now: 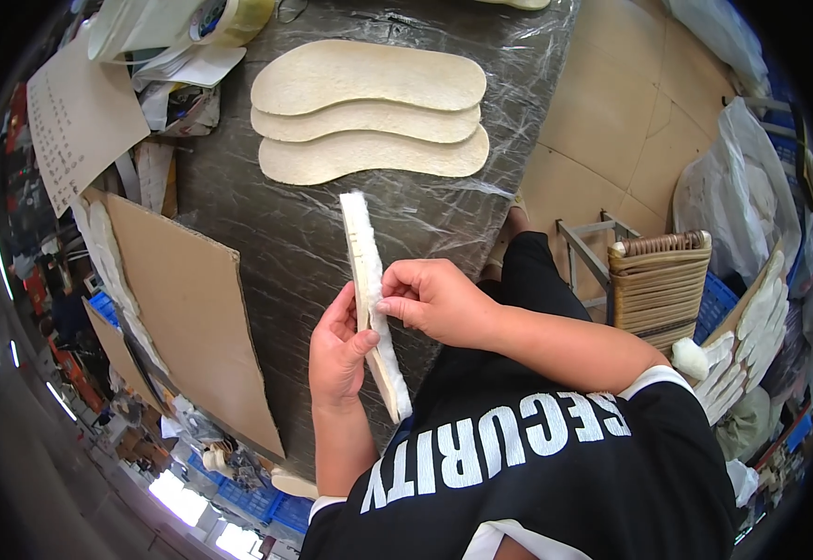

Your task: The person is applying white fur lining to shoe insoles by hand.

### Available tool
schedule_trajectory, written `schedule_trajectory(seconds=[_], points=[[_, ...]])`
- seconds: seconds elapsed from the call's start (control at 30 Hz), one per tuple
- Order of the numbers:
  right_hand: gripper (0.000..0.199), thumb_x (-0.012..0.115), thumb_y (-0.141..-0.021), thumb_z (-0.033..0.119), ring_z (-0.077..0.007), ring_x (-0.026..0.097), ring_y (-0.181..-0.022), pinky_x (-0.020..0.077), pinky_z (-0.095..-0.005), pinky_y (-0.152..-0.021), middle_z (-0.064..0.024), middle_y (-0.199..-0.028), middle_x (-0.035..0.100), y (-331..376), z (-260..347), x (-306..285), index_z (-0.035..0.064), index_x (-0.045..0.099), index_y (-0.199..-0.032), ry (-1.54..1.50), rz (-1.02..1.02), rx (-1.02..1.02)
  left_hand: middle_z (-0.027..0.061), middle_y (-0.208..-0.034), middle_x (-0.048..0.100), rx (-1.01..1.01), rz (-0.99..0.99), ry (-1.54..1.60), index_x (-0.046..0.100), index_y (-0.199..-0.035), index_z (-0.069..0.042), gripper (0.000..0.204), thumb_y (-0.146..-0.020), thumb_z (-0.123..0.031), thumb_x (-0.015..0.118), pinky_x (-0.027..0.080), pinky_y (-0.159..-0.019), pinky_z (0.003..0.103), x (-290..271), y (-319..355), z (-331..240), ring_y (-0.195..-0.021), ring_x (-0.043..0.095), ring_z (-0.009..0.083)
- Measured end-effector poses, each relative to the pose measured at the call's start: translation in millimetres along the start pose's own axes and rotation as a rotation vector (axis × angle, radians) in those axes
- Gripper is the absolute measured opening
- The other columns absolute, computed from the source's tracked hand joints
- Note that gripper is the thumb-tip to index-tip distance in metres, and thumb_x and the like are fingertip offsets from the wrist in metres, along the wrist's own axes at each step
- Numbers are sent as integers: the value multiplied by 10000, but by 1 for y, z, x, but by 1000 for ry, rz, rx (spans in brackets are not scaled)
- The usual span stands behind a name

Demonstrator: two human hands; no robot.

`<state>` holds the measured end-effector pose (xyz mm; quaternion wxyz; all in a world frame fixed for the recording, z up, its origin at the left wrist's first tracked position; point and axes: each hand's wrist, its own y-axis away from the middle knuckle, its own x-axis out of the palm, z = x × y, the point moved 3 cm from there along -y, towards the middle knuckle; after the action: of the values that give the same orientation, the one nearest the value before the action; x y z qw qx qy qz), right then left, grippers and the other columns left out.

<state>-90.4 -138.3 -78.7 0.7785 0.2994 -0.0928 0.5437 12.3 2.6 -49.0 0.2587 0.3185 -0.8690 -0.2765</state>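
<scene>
Edge-on in front of me is a stack of insoles, cream on the left side with white fluffy pile on the right. My left hand grips its lower half, the thumb across the near face and fingers behind. On the fluffy side, my right hand pinches at the edge, thumb and forefinger close together; whether it holds pile or a layer is too small to tell. Beyond the hands, three cream insoles lie overlapping on the dark table.
Plastic film covers the dark table. A cardboard sheet stands along its left side, near papers and tape rolls. To the right are a woven stool, a plastic bag and a pile of white fluffy pieces.
</scene>
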Motion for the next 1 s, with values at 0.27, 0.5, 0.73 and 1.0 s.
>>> schedule_trajectory(seconds=[0.27,0.5,0.73,1.0], points=[[105,668,-879,84,-188,630,-691,507,-322,-665,-122,-758,656,0,1,4,-14,632,-879,98,-35,-83,145,-1350,543,-7,-27,9,349,-1440,119,968,-693,-162,896,413,-1033,314,-3,2,6,-1209,526,198],[105,666,-875,81,-187,629,-707,504,-321,-662,-125,-775,652,2,-2,4,-17,630,-887,80,-50,-105,157,-1329,544,2,-84,-29,321,-1447,128,1015,-664,-132,913,418,-1043,330,1,2,10,-1230,516,210],[223,684,-845,217,-353,659,-735,517,-438,-662,-174,-728,663,16,27,-23,11,666,-763,670,4,-36,179,-1358,488,131,-240,-742,337,-1439,110,1038,-614,-133,917,425,-1042,363,18,2,-7,-1246,498,275],[1034,875,-556,294,-284,341,-1428,174,-550,-1180,-101,-1470,431,5,68,-11,198,400,-1469,1448,284,-461,196,-1338,457,453,-192,-1441,411,-1399,35,1012,-549,-192,911,455,-967,445,45,-1,-11,-1159,476,386]])
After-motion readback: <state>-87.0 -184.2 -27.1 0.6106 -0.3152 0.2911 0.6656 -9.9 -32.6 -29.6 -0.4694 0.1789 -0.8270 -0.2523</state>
